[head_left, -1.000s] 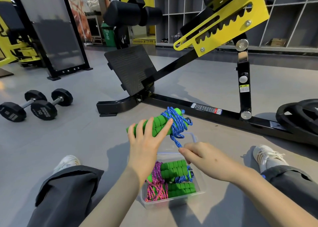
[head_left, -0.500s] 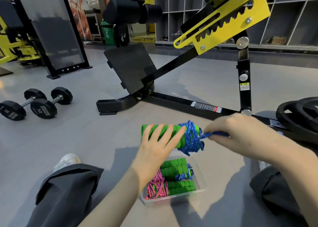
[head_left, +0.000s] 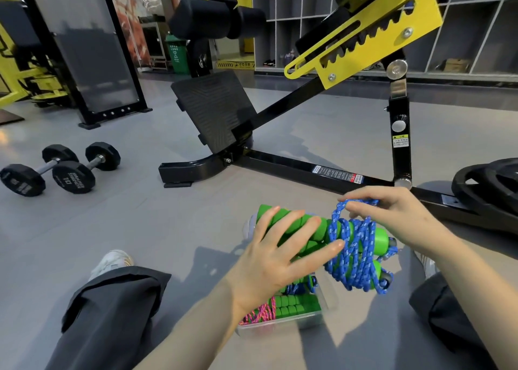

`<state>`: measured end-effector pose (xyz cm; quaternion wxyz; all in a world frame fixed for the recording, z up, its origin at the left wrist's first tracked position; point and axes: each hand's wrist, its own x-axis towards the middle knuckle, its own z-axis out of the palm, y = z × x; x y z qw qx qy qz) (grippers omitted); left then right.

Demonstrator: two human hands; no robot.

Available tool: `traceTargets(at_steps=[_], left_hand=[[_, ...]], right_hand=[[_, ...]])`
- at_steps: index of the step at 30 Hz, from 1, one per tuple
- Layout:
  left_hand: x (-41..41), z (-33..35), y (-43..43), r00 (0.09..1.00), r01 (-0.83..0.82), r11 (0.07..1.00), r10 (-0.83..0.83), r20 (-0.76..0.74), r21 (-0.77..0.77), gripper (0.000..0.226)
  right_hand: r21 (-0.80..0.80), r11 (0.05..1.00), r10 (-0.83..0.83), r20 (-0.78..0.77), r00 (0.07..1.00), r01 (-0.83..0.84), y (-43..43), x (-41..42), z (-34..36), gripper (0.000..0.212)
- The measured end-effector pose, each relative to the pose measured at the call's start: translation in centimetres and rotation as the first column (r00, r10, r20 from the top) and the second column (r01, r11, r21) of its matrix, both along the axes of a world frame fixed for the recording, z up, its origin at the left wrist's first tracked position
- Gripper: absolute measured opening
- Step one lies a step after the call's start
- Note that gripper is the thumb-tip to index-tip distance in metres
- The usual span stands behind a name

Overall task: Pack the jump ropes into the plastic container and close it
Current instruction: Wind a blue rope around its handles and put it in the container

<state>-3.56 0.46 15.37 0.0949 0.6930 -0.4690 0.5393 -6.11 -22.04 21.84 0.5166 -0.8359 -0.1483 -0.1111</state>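
My left hand (head_left: 276,260) grips the green foam handles of a jump rope (head_left: 316,231), held level above the floor. Its blue cord (head_left: 354,246) is wound in loose loops round the right end of the handles. My right hand (head_left: 392,215) pinches a loop of that blue cord above the handles. Below them, on the floor between my legs, stands the clear plastic container (head_left: 308,323), open. Inside it lie more green handles (head_left: 297,306) and a pink cord (head_left: 260,313). My left forearm hides part of the container. No lid is in view.
A black and yellow bench frame (head_left: 322,170) runs across the floor just beyond my hands. Black weight plates (head_left: 487,184) lie at the right and two dumbbells (head_left: 59,170) at the left. My legs (head_left: 112,313) flank the container.
My right hand carried the blue cord from below the handles up and over, ending above them with a loop. The bundle moved right and lower, over the container.
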Motion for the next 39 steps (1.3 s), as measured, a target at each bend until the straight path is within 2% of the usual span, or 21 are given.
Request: traceTargets(at_steps=[3, 5, 6, 8, 10, 13, 15, 19, 21, 24, 27, 29, 31, 35, 39], left_hand=[[0.0, 0.2, 0.1, 1.0, -0.014, 0.999, 0.014, 0.002, -0.04, 0.029], [0.2, 0.2, 0.4, 0.999, -0.04, 0.999, 0.04, 0.012, -0.033, 0.034], [0.3, 0.3, 0.6, 0.998, -0.053, 0.998, 0.053, 0.017, -0.037, 0.035], [0.3, 0.7, 0.7, 0.997, -0.071, 0.994, 0.07, -0.011, -0.082, 0.031], [0.4, 1.2, 1.1, 0.992, -0.118, 0.984, 0.111, -0.055, -0.132, 0.04], [1.1, 1.4, 1.8, 0.973, -0.224, 0.956, 0.208, -0.099, -0.191, 0.071], [1.3, 1.3, 2.0, 0.963, -0.255, 0.949, 0.23, -0.142, -0.186, 0.076], [1.7, 1.1, 2.6, 0.938, -0.29, 0.936, 0.237, -0.253, -0.201, 0.074], [1.9, 0.7, 2.7, 0.921, -0.329, 0.927, 0.273, -0.277, -0.178, 0.076], [2.4, -0.2, 2.7, 0.878, -0.408, 0.905, 0.352, -0.325, -0.122, 0.081], [2.7, -0.9, 2.7, 0.833, -0.465, 0.883, 0.414, -0.367, -0.058, 0.086], [2.7, -1.0, 2.5, 0.814, -0.488, 0.872, 0.439, -0.38, -0.038, 0.086], [2.5, -1.1, 2.4, 0.799, -0.506, 0.863, 0.464, -0.383, -0.01, 0.089], [2.1, -1.4, 2.1, 0.791, -0.512, 0.859, 0.484, -0.375, 0.029, 0.088], [1.6, -1.9, 1.5, 0.803, -0.477, 0.878, 0.455, -0.385, 0.043, 0.087]], right_hand=[[0.204, 0.979, 0.029, -0.138, 0.99, 0.0, 0.0, 0.6, -1.7, 0.053], [0.317, 0.948, 0.075, -0.15, 0.986, -0.024, 0.4, 1.1, -2.6, 0.058], [0.369, 0.929, 0.092, -0.171, 0.981, -0.023, 0.8, 1.1, -2.8, 0.049], [0.461, 0.888, 0.111, -0.196, 0.974, -0.008, 1.4, 1.0, -3.3, 0.009], [0.457, 0.889, 0.065, -0.205, 0.977, 0.037, 2.1, 1.0, -4.4, 0.024], [0.387, 0.914, -0.029, -0.234, 0.972, 0.12, 3.7, 1.2, -6.6, 0.027], [0.286, 0.95, -0.057, -0.242, 0.969, 0.127, 5.1, 1.2, -7.6, 0.03], [0.064, 0.994, -0.08, -0.089, 0.993, 0.086, 7.3, 0.4, -7.7, 0.028], [-0.125, 0.983, -0.132, 0.004, 0.991, 0.131, 7.5, 0.2, -8.4, 0.028], [-0.371, 0.902, -0.157, 0.194, 0.968, 0.22, 8.4, -0.7, -9.3, 0.026], [-0.534, 0.755, -0.148, 0.426, 0.892, 0.38, 9.0, -1.4, -8.7, 0.027], [-0.558, 0.667, -0.15, 0.548, 0.823, 0.493, 9.0, -1.4, -7.9, 0.025], [-0.525, 0.618, -0.148, 0.653, 0.743, 0.585, 8.8, -1.1, -7.4, 0.025], [-0.466, 0.597, -0.075, 0.778, 0.623, 0.653, 8.3, -0.4, -6.7, 0.026], [-0.38, 0.595, -0.137, 0.82, 0.555, 0.708, 8.0, 0.1, -6.7, 0.03]])
